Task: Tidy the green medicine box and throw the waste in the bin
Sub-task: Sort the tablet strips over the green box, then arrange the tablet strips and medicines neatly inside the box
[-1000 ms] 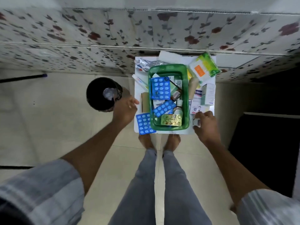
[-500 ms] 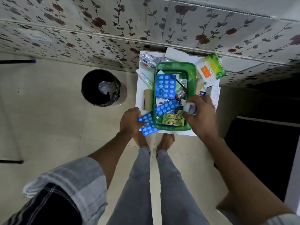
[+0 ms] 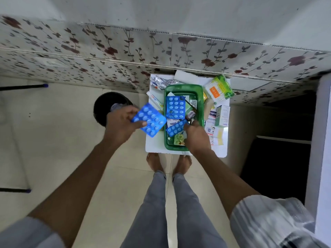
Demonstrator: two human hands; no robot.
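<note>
The green medicine box [image 3: 183,86] sits on a small white board [image 3: 155,145] against the flowered wall. Two blue blister packs lie in it, one upright [image 3: 175,106] and one slanted [image 3: 174,128], with small bottles and a green-gold sachet [image 3: 179,140]. My left hand [image 3: 121,122] holds a third blue blister pack [image 3: 150,121] in the air just left of the box. My right hand [image 3: 197,136] reaches down into the box's near right corner, back facing me, hiding whatever lies under the fingers. The black bin [image 3: 102,108] stands on the floor to the left.
Around the box lie a silver foil strip [image 3: 159,82], a white tube [image 3: 155,101], a green cotton-swab pack [image 3: 219,88], a white-green carton [image 3: 222,115] and a plaster box [image 3: 212,115]. My bare feet stand at the board's near edge. A dark mat [image 3: 277,158] is at the right.
My left hand picked the blue blister pack off the board and raised it leftward. My right hand carried a small white bottle over the box and lowered into it.
</note>
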